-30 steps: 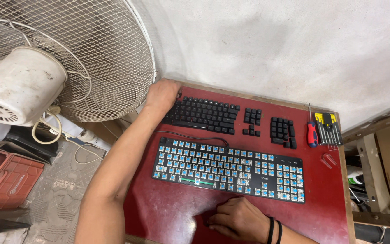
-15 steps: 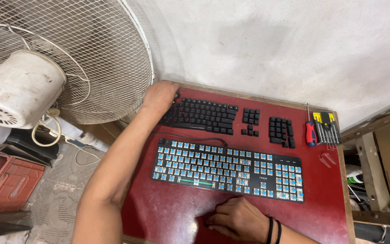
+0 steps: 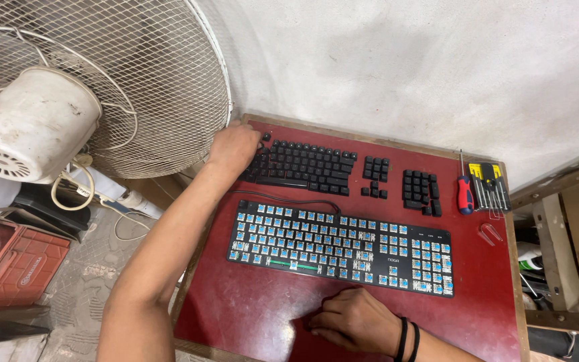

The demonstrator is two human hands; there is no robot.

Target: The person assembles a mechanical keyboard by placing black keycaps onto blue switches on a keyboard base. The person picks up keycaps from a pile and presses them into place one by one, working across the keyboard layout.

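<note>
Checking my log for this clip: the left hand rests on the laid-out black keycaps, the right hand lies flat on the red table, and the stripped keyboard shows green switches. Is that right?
Not quite: the stripped keyboard shows blue switches, not green, as the head view makes plain. The rest stands: the left hand rests on the black keycaps, and the right hand lies flat on the red table.

Counter [image 3: 249,315], red-topped: 1.
Keyboard [image 3: 343,245] with caps removed, blue switches exposed: 1.
Groups of loose black keycaps laid out in keyboard order: 3, namely main block [image 3: 306,167], small cluster [image 3: 375,177], number block [image 3: 420,191].
Red-handled screwdriver [image 3: 464,193]: 1.
Pack of small screwdrivers [image 3: 490,186]: 1.
Wire puller [image 3: 490,232]: 1.
Fan [image 3: 88,80], white: 1.
Red crate [image 3: 18,268]: 1.
Hands: 2, left [image 3: 234,147] and right [image 3: 356,322].
</note>
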